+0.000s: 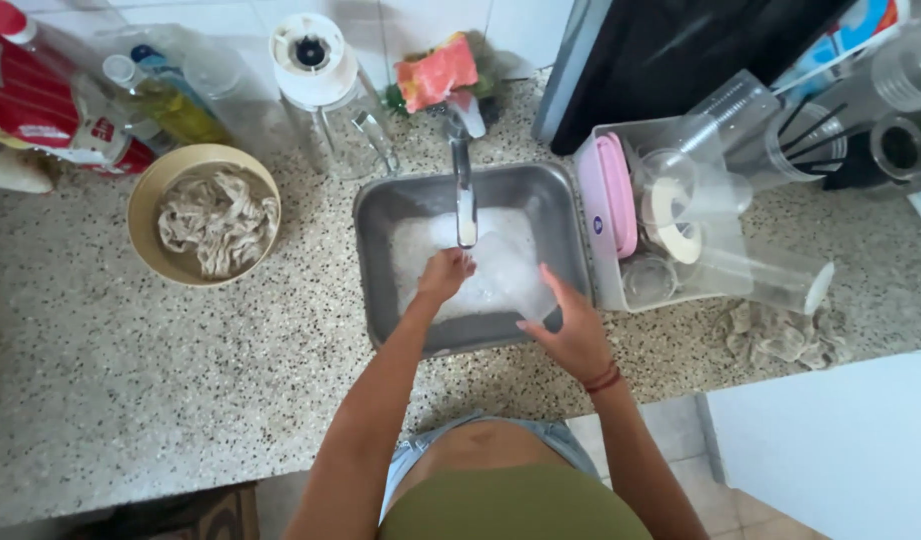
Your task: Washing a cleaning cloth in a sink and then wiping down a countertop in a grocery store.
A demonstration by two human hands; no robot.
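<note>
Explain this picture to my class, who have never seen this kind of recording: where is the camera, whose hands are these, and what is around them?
The camera sits on the person's head and looks straight down, so both arms belong to the wearer. The left hand and right hand hold a clear plastic container under the tap in a small metal sink. On the speckled counter, a tan bowl holding a crumpled cloth sits to the left. To the right, a drying rack holds clear cups and a pink lid.
</note>
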